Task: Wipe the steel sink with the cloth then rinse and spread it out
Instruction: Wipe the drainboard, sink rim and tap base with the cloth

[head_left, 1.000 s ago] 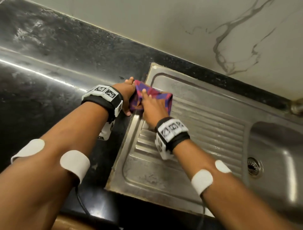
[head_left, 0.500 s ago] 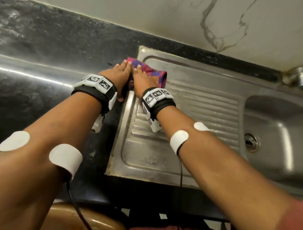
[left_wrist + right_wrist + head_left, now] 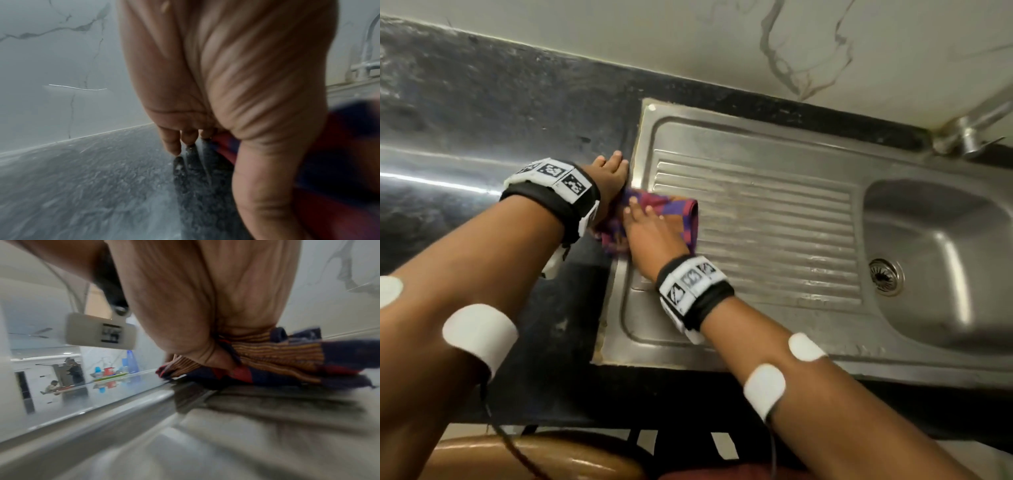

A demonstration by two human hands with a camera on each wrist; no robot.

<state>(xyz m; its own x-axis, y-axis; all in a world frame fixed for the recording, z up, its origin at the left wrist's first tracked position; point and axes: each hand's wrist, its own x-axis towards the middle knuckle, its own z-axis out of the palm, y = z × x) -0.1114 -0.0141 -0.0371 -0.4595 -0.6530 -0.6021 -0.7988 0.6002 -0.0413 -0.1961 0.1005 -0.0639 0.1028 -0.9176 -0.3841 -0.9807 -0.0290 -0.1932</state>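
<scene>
A folded cloth (image 3: 675, 208) in red, blue and purple checks lies on the left edge of the steel sink's ribbed drainboard (image 3: 774, 219). My right hand (image 3: 650, 228) lies flat on top of it, fingers straight and pointing away from me, pressing it down. In the right wrist view the palm (image 3: 205, 305) sits on the bunched cloth (image 3: 287, 363). My left hand (image 3: 612, 173) is just left of the sink rim, its straight fingers (image 3: 174, 142) touching the black counter (image 3: 482, 137), with the cloth (image 3: 339, 146) against its thumb side.
The sink basin (image 3: 945, 274) with its drain (image 3: 886, 275) is at the right, and a steel tap (image 3: 969, 133) stands at the back right corner. A marble wall (image 3: 688, 41) runs behind the counter. Bottles (image 3: 115, 368) stand far along the counter to the left.
Both hands and the cloth have slid from the far left corner of the drainboard towards me along its left rim. The left hand's fingers have come off the cloth onto the counter.
</scene>
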